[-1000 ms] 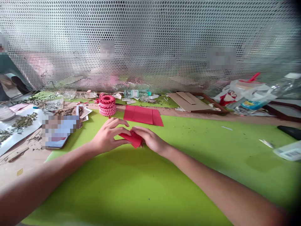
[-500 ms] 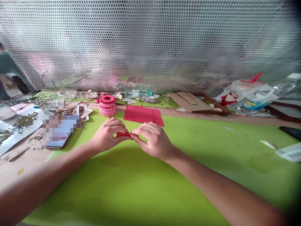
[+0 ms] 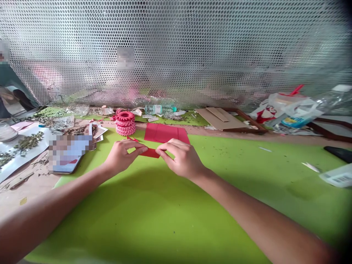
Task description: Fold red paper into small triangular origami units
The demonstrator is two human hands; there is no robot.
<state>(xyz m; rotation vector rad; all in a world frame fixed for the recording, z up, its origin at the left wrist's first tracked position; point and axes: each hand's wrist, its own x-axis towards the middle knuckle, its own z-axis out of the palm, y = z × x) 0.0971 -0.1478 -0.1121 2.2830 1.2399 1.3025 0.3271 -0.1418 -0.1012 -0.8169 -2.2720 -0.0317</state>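
A small folded piece of red paper [image 3: 150, 153] is held between both hands over the green mat [image 3: 170, 205]. My left hand [image 3: 122, 156] pinches its left end with curled fingers. My right hand [image 3: 181, 159] pinches its right end, fingers closed over it. Just behind the hands lies a flat stack of red paper sheets [image 3: 166, 133]. A pile of finished red and pink folded paper rings [image 3: 125, 123] stands behind and to the left.
A perforated metal screen [image 3: 176, 51] walls off the back. Along it lie a plastic bottle [image 3: 159, 109], cardboard in a wooden frame [image 3: 228, 119] and plastic bags [image 3: 288, 108]. Dried plant bits on white sheets [image 3: 22, 146] and a phone [image 3: 68, 152] sit at left. A dark object [image 3: 339, 153] lies far right.
The red piece was turned from a wider tilted shape to a thin flat strip. Both hands shifted slightly away from me, with the right hand now over its right end.
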